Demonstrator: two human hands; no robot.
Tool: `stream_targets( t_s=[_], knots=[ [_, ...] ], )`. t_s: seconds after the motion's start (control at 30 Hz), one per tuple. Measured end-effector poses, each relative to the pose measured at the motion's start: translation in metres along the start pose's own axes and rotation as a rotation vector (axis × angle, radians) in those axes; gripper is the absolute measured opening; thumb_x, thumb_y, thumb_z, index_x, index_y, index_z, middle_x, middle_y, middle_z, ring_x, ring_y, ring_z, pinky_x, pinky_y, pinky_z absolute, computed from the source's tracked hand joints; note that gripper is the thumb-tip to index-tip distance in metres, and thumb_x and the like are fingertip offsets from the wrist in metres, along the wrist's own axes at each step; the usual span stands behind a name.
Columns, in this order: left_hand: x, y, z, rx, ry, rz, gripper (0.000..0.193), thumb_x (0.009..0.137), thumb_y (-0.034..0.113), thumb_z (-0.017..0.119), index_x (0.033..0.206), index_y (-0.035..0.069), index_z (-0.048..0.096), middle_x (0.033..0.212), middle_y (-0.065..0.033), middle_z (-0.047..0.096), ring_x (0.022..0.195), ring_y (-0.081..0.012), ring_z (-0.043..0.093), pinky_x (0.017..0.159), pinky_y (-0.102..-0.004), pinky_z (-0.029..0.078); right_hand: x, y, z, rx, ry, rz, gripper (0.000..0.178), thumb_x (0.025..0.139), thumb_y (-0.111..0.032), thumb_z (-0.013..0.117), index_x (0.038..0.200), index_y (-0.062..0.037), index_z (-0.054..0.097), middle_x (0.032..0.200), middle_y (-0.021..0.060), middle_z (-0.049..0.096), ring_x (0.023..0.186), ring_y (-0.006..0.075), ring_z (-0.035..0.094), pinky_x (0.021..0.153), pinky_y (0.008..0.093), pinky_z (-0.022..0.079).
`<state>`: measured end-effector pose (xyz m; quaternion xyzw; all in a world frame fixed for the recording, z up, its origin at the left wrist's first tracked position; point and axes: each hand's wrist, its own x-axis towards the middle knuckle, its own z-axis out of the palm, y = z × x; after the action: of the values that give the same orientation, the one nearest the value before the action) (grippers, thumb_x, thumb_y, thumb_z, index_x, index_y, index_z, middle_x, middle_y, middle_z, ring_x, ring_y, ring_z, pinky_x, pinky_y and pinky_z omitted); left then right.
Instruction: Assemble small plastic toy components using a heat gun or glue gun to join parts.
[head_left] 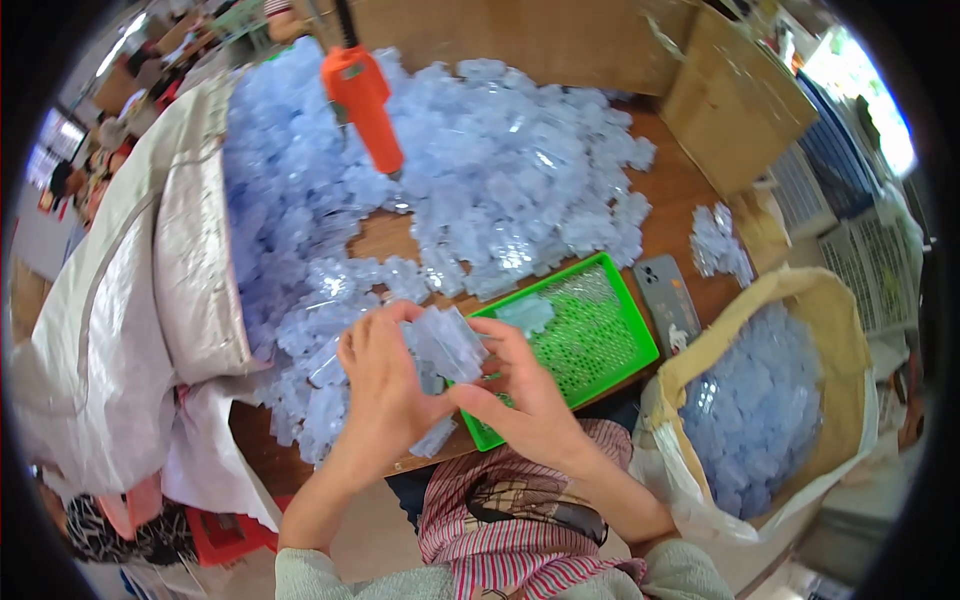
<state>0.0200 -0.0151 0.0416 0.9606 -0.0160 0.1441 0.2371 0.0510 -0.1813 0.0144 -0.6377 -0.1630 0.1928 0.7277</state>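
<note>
Between my two hands, above the near edge of the wooden table (pixel 385 237), is a pale blue clear plastic piece (pixel 447 342), perhaps more than one stacked together. My left hand (pixel 385 385) curls round its left side, thumb toward the middle. From the right, my right hand (pixel 522 390) grips it with bent fingers and thumb. A green perforated basket (pixel 640 325) lies just beyond my right hand. Inside it are small silvery bits (pixel 592 288), too small to name, and another clear piece (pixel 525 314). A large heap of similar plastic pieces (pixel 510 160) spreads across the table.
An orange electric screwdriver (pixel 365 105) hangs over the heap. Right of the basket lies a grey phone (pixel 667 300), with a small pile of pieces (pixel 720 243) beyond. An open sack (pixel 660 395) full of pieces stands at right, a silvery sack (pixel 190 260) at left. Cardboard (pixel 735 100) borders the back.
</note>
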Motion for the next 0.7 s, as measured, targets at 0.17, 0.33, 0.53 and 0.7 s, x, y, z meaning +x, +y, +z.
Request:
stream_targets(
  t_s=[0.17,0.33,0.53,0.7],
  knots=[
    [0.015,0.012,0.036,-0.122,-0.031,0.148,0.093,0.062,0.025,0.090,0.137,0.003,0.039,0.129,-0.0153,0.048,0.115,-0.0346,0.047,0.098,-0.0477,0.031,0.018,0.021,-0.041,0.117,0.254,0.016,0.040,0.097,-0.020,0.063,0.132,-0.0022,0.053,0.118,0.0101,0.056,0.093,0.0139,0.060,0.070,0.0253,0.053],
    [0.029,0.012,0.069,-0.032,-0.113,0.172,0.065,0.075,0.023,0.081,0.133,0.013,0.054,0.130,-0.0127,0.049,0.117,-0.0347,0.046,0.098,-0.0485,0.036,0.027,0.025,-0.120,-0.384,0.511,0.099,0.039,0.094,-0.019,0.066,0.128,-0.0036,0.055,0.108,0.0109,0.059,0.089,0.0173,0.060,0.074,0.0326,0.051],
    [0.036,0.006,0.094,-0.097,-0.138,0.194,0.050,0.084,0.018,0.074,0.131,0.009,0.059,0.119,-0.0137,0.059,0.107,-0.0341,0.056,0.092,-0.0435,0.045,0.039,0.032,-0.120,-0.506,0.450,0.120,0.029,0.093,-0.017,0.066,0.117,-0.0027,0.059,0.107,0.0099,0.059,0.074,0.0156,0.059,0.065,0.0293,0.048],
    [0.037,0.007,0.095,-0.140,-0.152,0.180,0.050,0.085,0.017,0.074,0.131,0.006,0.057,0.117,-0.0156,0.059,0.107,-0.0346,0.058,0.091,-0.0421,0.047,0.042,0.029,-0.115,-0.581,0.489,0.039,0.028,0.088,-0.020,0.072,0.110,-0.0057,0.064,0.110,0.0143,0.059,0.081,0.0275,0.063,0.073,0.0389,0.051]
  ],
)
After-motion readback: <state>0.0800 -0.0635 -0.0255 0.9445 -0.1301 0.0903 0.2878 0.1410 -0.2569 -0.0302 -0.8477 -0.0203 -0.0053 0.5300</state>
